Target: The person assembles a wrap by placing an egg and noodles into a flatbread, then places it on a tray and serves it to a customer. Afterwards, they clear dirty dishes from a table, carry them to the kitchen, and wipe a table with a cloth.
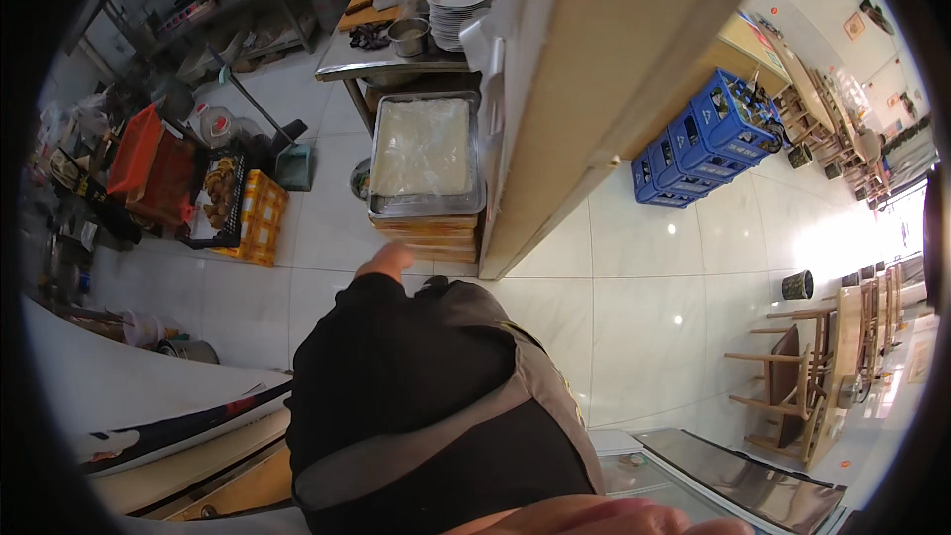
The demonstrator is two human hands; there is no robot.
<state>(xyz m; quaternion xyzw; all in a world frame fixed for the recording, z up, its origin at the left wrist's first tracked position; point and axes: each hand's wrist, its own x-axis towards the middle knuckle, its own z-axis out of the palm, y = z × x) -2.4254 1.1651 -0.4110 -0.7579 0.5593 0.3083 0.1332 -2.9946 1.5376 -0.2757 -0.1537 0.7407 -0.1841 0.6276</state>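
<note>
My left hand (388,261) shows just past the end of a black sleeve. It is small and blurred, and how its fingers are set cannot be made out. Just beyond it stands a metal tray (427,205) on a stack of wooden boards or boxes (432,238). A pale, flat sheet (423,147) under clear, shiny film fills most of the tray. Between hand and tray no contact can be made out. My right hand does not show in the picture.
A steel table (421,66) with plates (456,23), a pot (408,37) and a knife stands beyond the tray. To the left are a yellow crate (260,218) and a dustpan (295,167). A partition (575,89) separates blue crates (684,154) and wooden chairs (783,381) on the right.
</note>
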